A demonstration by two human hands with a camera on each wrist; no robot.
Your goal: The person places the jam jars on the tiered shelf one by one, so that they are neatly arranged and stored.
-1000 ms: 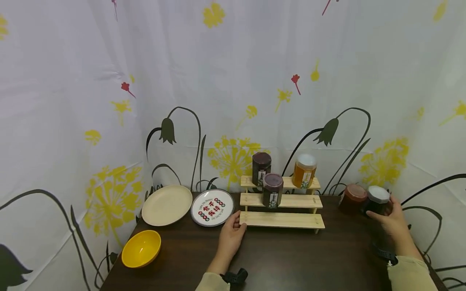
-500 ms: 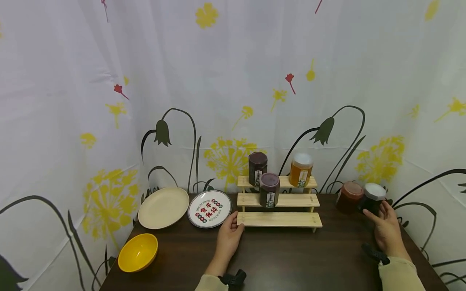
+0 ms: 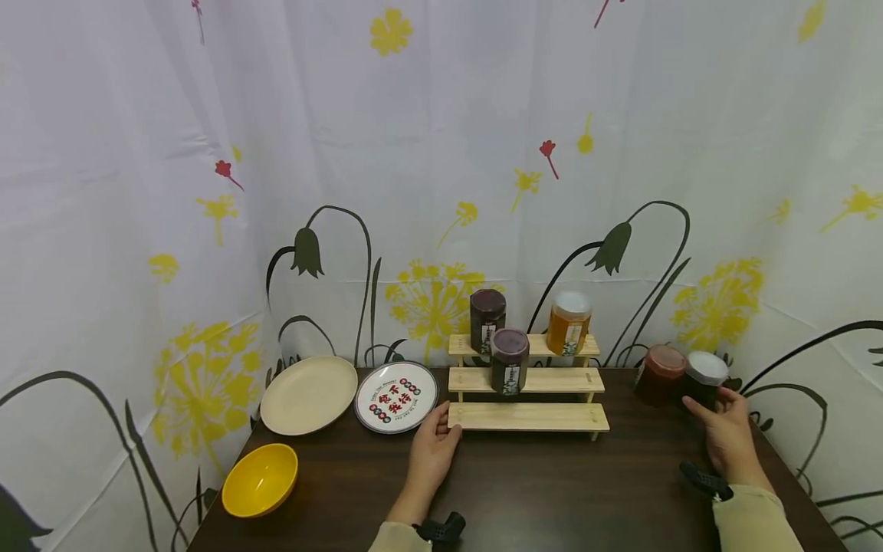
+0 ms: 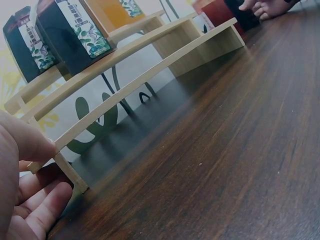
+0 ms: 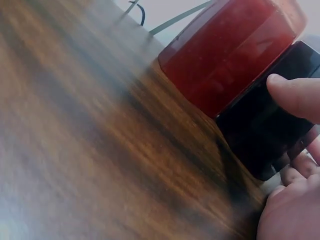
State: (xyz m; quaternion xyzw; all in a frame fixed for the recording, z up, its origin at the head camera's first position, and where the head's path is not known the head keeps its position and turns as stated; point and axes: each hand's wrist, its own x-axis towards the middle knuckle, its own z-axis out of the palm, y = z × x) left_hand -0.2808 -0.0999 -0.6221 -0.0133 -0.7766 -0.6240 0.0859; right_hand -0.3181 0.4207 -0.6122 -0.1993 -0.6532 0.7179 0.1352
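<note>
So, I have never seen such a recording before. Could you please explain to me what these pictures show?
There is no machine: one person works with bare left hand and right hand. The wide picture comes from a head camera; the two close ones come from a camera on each wrist.

On the dark wooden table stands a three-step pale wooden rack bearing two dark purple faceted jars and a white-lidded amber jar. Left of it are a round white plate with red writing, an oval cream plate and a round yellow bowl.

The left hand holds the rack's lowest step; the right holds a white-lidded black jar beside a faceted red jar.
</note>
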